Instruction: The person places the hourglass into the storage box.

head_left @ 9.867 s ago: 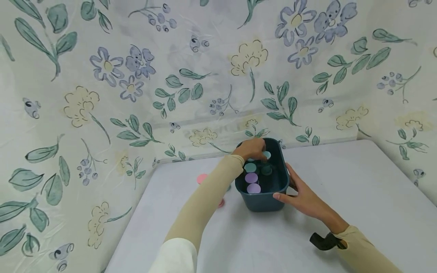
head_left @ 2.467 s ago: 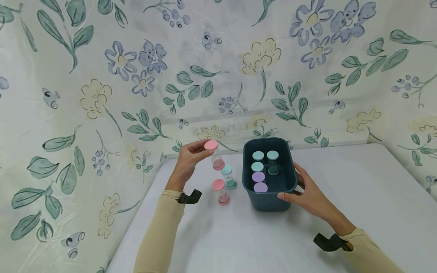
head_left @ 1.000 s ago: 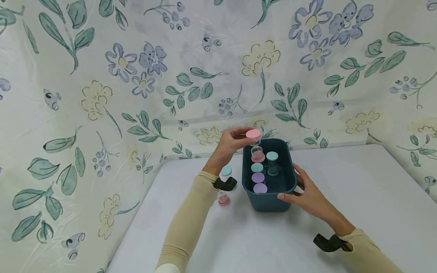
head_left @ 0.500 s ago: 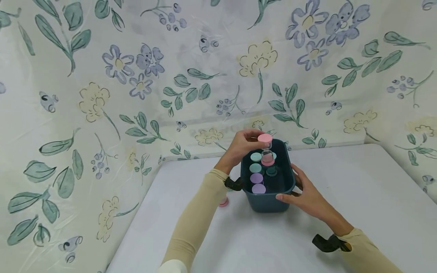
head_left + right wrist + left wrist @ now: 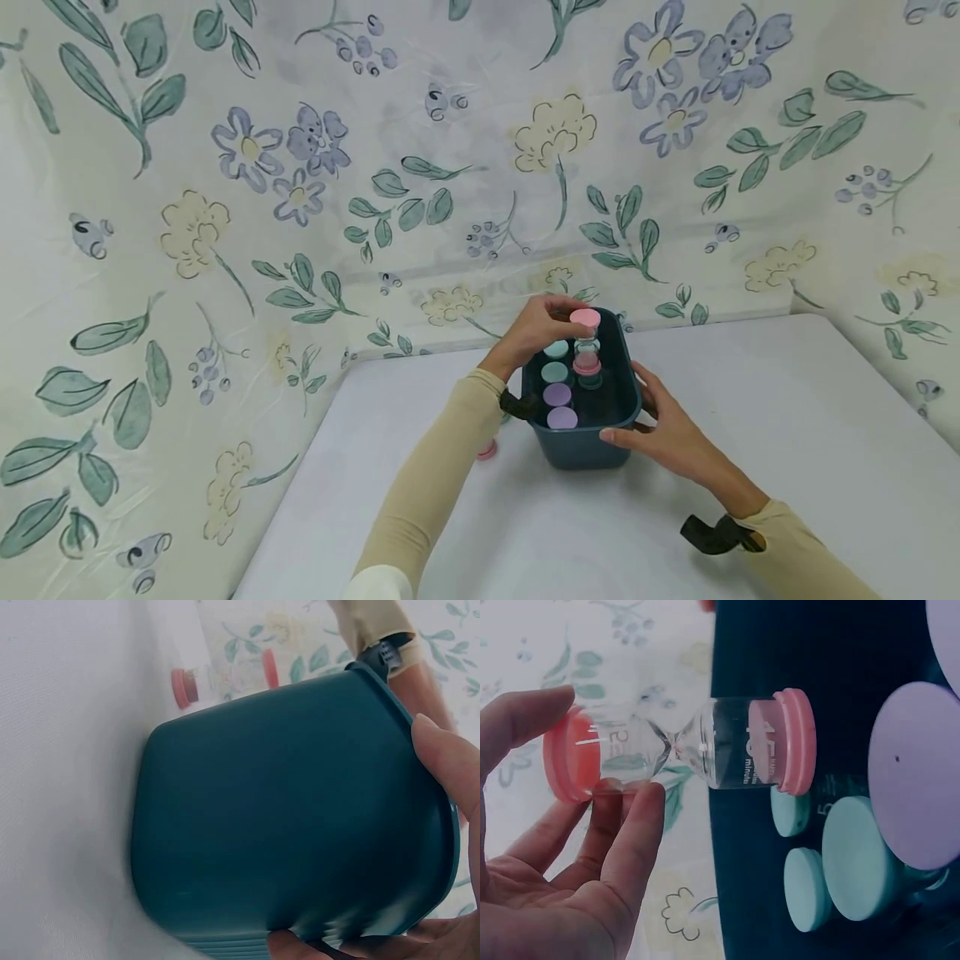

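In the left wrist view my left hand (image 5: 577,877) pinches a pink-capped hourglass (image 5: 735,742) marked 15 minutes by one end. In the head view that hourglass (image 5: 587,365) is upright over the right side of a dark teal bin (image 5: 581,450), partly covering a teal-capped hourglass (image 5: 589,382) standing inside. Along the bin's left side are hourglasses with teal caps (image 5: 555,372) and purple caps (image 5: 557,394). My right hand (image 5: 671,429) grips the bin's near right corner, thumb at the rim and fingers along the side wall (image 5: 285,810).
Left of the bin, a pink-capped hourglass (image 5: 487,451) stands on the white table (image 5: 735,392), mostly hidden by my left sleeve (image 5: 442,467). A sliver of a teal one (image 5: 505,417) shows behind it. A flowered cloth (image 5: 480,192) hangs behind the table.
My left hand has carried the pink hourglass from the table's left rightward over the bin, then lowered it at the right side. My right hand stays on the bin.
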Demonstrator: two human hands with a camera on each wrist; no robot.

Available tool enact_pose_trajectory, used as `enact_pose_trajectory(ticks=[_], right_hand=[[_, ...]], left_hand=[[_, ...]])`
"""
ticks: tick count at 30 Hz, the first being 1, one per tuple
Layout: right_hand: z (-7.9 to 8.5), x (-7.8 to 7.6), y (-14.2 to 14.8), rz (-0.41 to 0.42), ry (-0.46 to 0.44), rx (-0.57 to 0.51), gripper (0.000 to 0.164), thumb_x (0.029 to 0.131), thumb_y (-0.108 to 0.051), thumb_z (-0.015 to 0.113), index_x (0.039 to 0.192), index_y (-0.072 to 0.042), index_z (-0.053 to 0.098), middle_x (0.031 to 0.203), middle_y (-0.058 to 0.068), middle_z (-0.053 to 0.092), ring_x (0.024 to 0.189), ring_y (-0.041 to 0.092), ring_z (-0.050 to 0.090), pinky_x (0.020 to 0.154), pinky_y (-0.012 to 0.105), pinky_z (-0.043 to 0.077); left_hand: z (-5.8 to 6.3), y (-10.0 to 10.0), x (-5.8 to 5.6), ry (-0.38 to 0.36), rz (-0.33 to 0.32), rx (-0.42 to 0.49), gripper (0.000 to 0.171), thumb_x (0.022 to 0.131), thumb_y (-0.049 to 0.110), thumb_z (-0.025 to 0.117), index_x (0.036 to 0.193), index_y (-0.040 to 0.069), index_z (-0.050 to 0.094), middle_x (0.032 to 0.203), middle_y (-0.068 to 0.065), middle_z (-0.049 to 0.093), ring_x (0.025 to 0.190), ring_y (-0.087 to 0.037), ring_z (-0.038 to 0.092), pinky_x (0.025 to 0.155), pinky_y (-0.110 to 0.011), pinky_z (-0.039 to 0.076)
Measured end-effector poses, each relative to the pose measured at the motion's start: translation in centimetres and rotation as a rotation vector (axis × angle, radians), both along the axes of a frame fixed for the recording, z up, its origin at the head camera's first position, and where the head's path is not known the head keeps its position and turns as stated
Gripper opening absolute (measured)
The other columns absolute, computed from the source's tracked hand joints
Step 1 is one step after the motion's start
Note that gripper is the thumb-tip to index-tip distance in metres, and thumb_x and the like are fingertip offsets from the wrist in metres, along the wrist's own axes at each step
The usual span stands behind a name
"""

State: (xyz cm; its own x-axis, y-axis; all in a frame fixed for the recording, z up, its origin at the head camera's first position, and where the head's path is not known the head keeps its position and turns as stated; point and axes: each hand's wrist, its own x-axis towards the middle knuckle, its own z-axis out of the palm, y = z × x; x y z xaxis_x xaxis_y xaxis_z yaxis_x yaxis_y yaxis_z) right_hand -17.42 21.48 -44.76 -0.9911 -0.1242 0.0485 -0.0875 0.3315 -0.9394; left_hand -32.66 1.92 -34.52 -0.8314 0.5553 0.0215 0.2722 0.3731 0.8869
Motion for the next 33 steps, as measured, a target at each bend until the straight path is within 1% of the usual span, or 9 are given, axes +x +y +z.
enact_pose_trajectory(ticks=[4, 7, 12, 16, 19, 24, 27, 30, 33], right_hand=[[-0.1, 0.0, 0.0, 0.001, 0.003, -0.001, 0.113, 0.089, -0.037, 0.082, 0.167, -0.02, 0.003, 0.172, 0.026, 0.016, 0.153, 0.053, 0.027, 0.111, 0.061, 0.041], [-0.1, -0.1, 0.0, 0.002, 0.014, -0.004, 0.113, 0.089, -0.036, 0.082, 0.167, -0.021, 0.003, 0.172, 0.026, 0.016, 0.153, 0.053, 0.028, 0.11, 0.062, 0.041], [-0.2, -0.1, 0.0, 0.01, 0.023, -0.012, 0.112, 0.089, -0.036, 0.082, 0.167, -0.02, 0.003, 0.172, 0.025, 0.016, 0.153, 0.053, 0.028, 0.11, 0.062, 0.042], [-0.3, -0.1, 0.1, 0.014, 0.026, -0.013, 0.112, 0.089, -0.036, 0.082, 0.167, -0.019, 0.003, 0.171, 0.026, 0.017, 0.153, 0.053, 0.028, 0.109, 0.063, 0.042], [-0.3, -0.1, 0.1, 0.014, 0.028, -0.008, 0.112, 0.089, -0.036, 0.082, 0.167, -0.019, 0.003, 0.171, 0.026, 0.017, 0.153, 0.053, 0.029, 0.109, 0.063, 0.042], [-0.2, 0.0, 0.1, 0.016, 0.024, -0.005, 0.112, 0.089, -0.037, 0.081, 0.167, -0.018, 0.003, 0.171, 0.026, 0.017, 0.153, 0.053, 0.027, 0.11, 0.062, 0.042], [-0.2, 0.0, 0.1, 0.018, 0.026, -0.007, 0.112, 0.089, -0.036, 0.081, 0.167, -0.018, 0.003, 0.171, 0.026, 0.016, 0.153, 0.053, 0.027, 0.11, 0.062, 0.042], [-0.1, 0.0, 0.1, 0.019, 0.028, -0.008, 0.112, 0.089, -0.036, 0.081, 0.167, -0.017, 0.003, 0.171, 0.025, 0.017, 0.154, 0.052, 0.028, 0.111, 0.063, 0.042], [-0.1, 0.0, 0.2, 0.017, 0.024, -0.006, 0.112, 0.089, -0.037, 0.081, 0.167, -0.018, 0.003, 0.171, 0.024, 0.018, 0.154, 0.05, 0.029, 0.112, 0.063, 0.043]], left_hand=[[-0.3, 0.3, -0.3, 0.036, -0.021, -0.094, 0.048, 0.087, 0.025, 0.083, 0.131, 0.011, 0.07, 0.124, -0.009, 0.073, 0.106, -0.02, 0.068, 0.103, -0.04, 0.055], [-0.4, 0.6, -0.5, 0.064, -0.029, -0.159, 0.049, 0.085, 0.026, 0.085, 0.13, 0.011, 0.071, 0.122, -0.007, 0.074, 0.104, -0.019, 0.067, 0.099, -0.037, 0.055], [-0.5, 1.0, -0.7, 0.088, -0.053, -0.253, 0.044, 0.085, 0.026, 0.085, 0.125, 0.012, 0.073, 0.118, -0.006, 0.075, 0.101, -0.019, 0.065, 0.092, -0.031, 0.056], [-0.4, 1.3, -0.8, 0.11, -0.074, -0.361, 0.042, 0.085, 0.028, 0.085, 0.123, 0.012, 0.074, 0.116, -0.005, 0.074, 0.101, -0.019, 0.064, 0.092, -0.03, 0.057], [-0.4, 1.6, -1.0, 0.149, -0.099, -0.443, 0.041, 0.085, 0.027, 0.085, 0.121, 0.012, 0.075, 0.115, -0.005, 0.075, 0.099, -0.018, 0.064, 0.091, -0.029, 0.057], [-0.4, 2.1, -0.9, 0.184, -0.142, -0.515, 0.036, 0.086, 0.027, 0.084, 0.117, 0.01, 0.077, 0.109, -0.005, 0.077, 0.094, -0.017, 0.066, 0.087, -0.028, 0.058], [-0.3, 2.4, -0.8, 0.182, -0.133, -0.55, 0.037, 0.086, 0.027, 0.084, 0.118, 0.01, 0.077, 0.111, -0.005, 0.078, 0.095, -0.018, 0.067, 0.089, -0.03, 0.059], [-0.6, 2.7, -0.9, 0.181, -0.106, -0.615, 0.04, 0.086, 0.028, 0.085, 0.121, 0.011, 0.076, 0.116, -0.004, 0.076, 0.096, -0.017, 0.067, 0.092, -0.032, 0.059], [-0.9, 3.0, -0.9, 0.198, -0.1, -0.684, 0.042, 0.084, 0.029, 0.086, 0.121, 0.012, 0.075, 0.117, -0.003, 0.076, 0.096, -0.015, 0.066, 0.091, -0.03, 0.059]])
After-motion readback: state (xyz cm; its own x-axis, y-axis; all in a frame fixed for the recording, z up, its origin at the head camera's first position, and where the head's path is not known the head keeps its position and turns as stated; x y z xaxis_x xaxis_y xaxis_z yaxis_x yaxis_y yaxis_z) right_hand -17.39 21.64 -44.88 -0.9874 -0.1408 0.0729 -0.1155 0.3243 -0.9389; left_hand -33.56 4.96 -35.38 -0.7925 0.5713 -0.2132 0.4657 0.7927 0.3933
